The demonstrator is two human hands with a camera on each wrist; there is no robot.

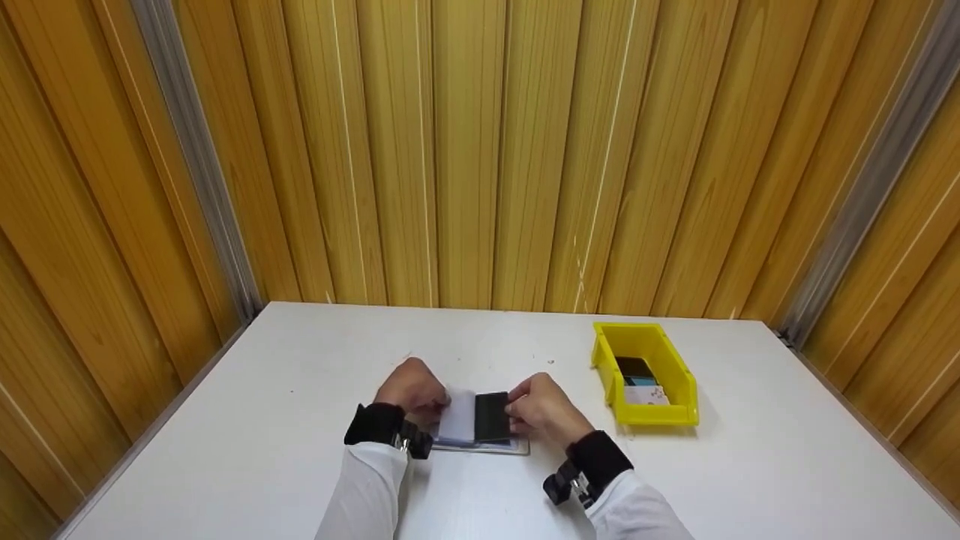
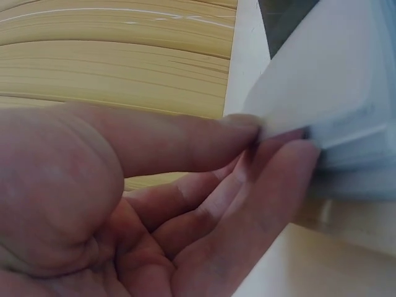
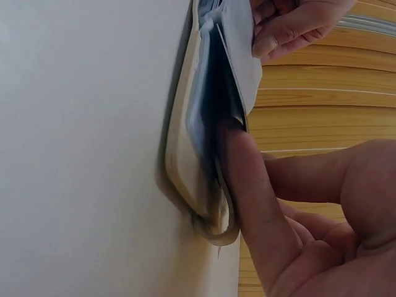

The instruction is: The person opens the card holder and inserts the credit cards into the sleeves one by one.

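A card holder with a pale cover and several plastic sleeves lies spread on the white table in front of me. My left hand pinches the edge of a whitish sleeve between thumb and forefinger, lifting it off the stack, as the left wrist view shows close up. A dark card stands beside that sleeve. At its right edge, my right hand pinches the dark card. In the right wrist view, one finger reaches between the sleeves; whether the card sits inside a sleeve is hidden.
To the right, a yellow bin holds a dark card and a white patterned card, with something blue between them. Wood-patterned walls rise behind the table and on both sides.
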